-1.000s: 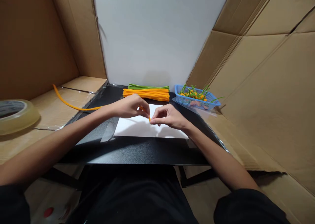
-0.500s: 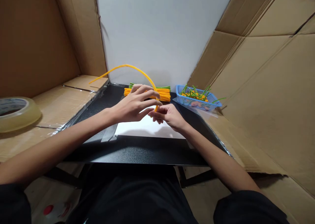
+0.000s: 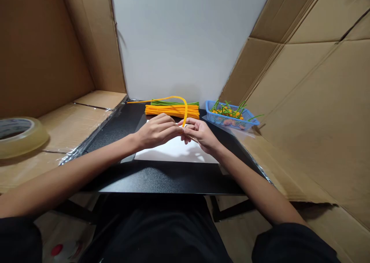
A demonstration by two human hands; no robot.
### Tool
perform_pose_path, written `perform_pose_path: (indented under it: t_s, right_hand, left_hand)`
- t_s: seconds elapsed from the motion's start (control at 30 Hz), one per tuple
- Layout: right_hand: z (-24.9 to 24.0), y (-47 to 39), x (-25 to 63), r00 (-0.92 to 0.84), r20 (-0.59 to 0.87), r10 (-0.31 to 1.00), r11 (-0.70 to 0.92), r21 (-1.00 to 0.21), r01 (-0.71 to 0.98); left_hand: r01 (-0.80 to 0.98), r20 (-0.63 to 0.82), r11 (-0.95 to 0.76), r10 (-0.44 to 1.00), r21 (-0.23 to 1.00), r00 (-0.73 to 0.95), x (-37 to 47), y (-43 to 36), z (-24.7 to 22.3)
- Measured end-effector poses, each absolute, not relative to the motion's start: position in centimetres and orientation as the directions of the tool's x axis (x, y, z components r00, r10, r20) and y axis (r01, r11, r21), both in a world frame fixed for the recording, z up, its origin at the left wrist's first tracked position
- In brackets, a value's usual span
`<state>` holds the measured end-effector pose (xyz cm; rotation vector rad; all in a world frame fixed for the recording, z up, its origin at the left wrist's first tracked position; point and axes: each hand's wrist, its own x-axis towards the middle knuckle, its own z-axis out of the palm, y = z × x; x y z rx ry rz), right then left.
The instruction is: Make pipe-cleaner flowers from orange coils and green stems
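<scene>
An orange pipe cleaner [image 3: 185, 107] rises from between my hands and arcs over to the left, its thin end reaching past the table's back left. My right hand [image 3: 200, 134] pinches its lower end between thumb and fingers. My left hand [image 3: 158, 131] is closed too, its fingertips meeting the right ones at the same end of the pipe cleaner. The fingers hide how that end is shaped. Both hands are above a white sheet [image 3: 173, 151] on the black table [image 3: 138, 178].
Behind the hands lie a bundle of orange pipe cleaners [image 3: 170, 111] and green ones [image 3: 189, 104]. At the right back stands a blue basket [image 3: 228, 120] with orange and green pieces. A tape roll [image 3: 23, 138] rests on cardboard at left. Cardboard walls [image 3: 306, 101] flank the table.
My left hand has closed its spread fingers and come down onto the pipe cleaner's held end. The pipe cleaner's arc has dropped lower, and its free end has shifted right.
</scene>
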<state>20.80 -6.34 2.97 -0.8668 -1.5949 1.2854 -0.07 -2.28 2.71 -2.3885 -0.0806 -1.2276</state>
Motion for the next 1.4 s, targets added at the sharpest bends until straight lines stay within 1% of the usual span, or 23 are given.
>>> perform_pose_path:
  t_s: [0.07,0.13,0.27,0.37,0.43,0.63,0.73,0.87,1.0,1.17,1.23,1.33,1.4]
  right_hand:
    - [3.0,-6.4,20.8,-0.345,0.227,0.911,0.244,-0.97,0.004]
    - [3.0,-6.6,20.7,-0.321,0.263,0.91,0.294,-0.955,0.052]
    - [3.3,-7.0,20.5,-0.241,0.354,0.904,0.402,-0.895,0.192]
    - [3.4,-7.2,20.3,-0.218,0.378,0.9,0.421,-0.884,0.202]
    - [3.4,-7.3,20.2,-0.193,0.385,0.903,0.419,-0.888,0.187]
    - [3.0,-7.2,20.0,-0.072,0.441,0.895,0.446,-0.889,0.1]
    - [3.1,-7.2,20.0,-0.039,0.477,0.878,0.478,-0.871,0.112]
    - [3.2,-7.3,19.9,-0.042,0.5,0.865,0.499,-0.848,0.179]
    - [3.0,-7.4,19.8,-0.046,0.515,0.856,0.515,-0.843,0.157]
    - [2.5,-7.3,19.7,0.005,0.547,0.837,0.536,-0.823,0.189]
    - [2.4,-7.4,19.6,0.017,0.586,0.81,0.57,-0.794,0.211]
    - [2.1,-7.5,19.6,-0.011,0.666,0.746,0.645,-0.718,0.264]
    - [1.9,-7.5,19.6,-0.037,0.679,0.733,0.659,-0.695,0.288]
  left_hand:
    - [0.26,0.828,-0.904,-0.156,-0.339,0.538,0.2,-2.3,2.4]
    - [0.257,0.841,-0.908,-0.159,-0.33,0.518,0.3,-2.3,2.1]
    - [0.222,0.794,-0.895,-0.199,-0.386,0.574,0.3,-1.9,1.7]
    - [0.205,0.787,-0.893,-0.221,-0.401,0.576,0.2,-1.7,1.4]
    - [0.209,0.804,-0.91,-0.187,-0.359,0.565,0.3,-1.7,1.4]
    - [0.218,0.899,-0.971,0.004,-0.102,0.438,0.8,-2.2,1.4]
    - [0.215,0.919,-0.976,0.046,-0.042,0.391,1.0,-2.3,1.5]
    - [0.223,0.913,-0.972,0.03,-0.068,0.406,0.9,-2.2,1.3]
    - [0.24,0.906,-0.966,0.013,-0.098,0.423,0.6,-2.0,1.2]
    - [0.29,0.876,-0.947,0.019,-0.139,0.482,0.5,-2.0,1.2]
    - [0.343,0.867,-0.925,0.034,-0.161,0.498,0.6,-2.1,1.2]
    - [0.411,0.851,-0.891,0.057,-0.193,0.523,0.8,-2.2,1.1]
    - [0.436,0.84,-0.879,0.083,-0.192,0.536,0.9,-2.3,1.0]
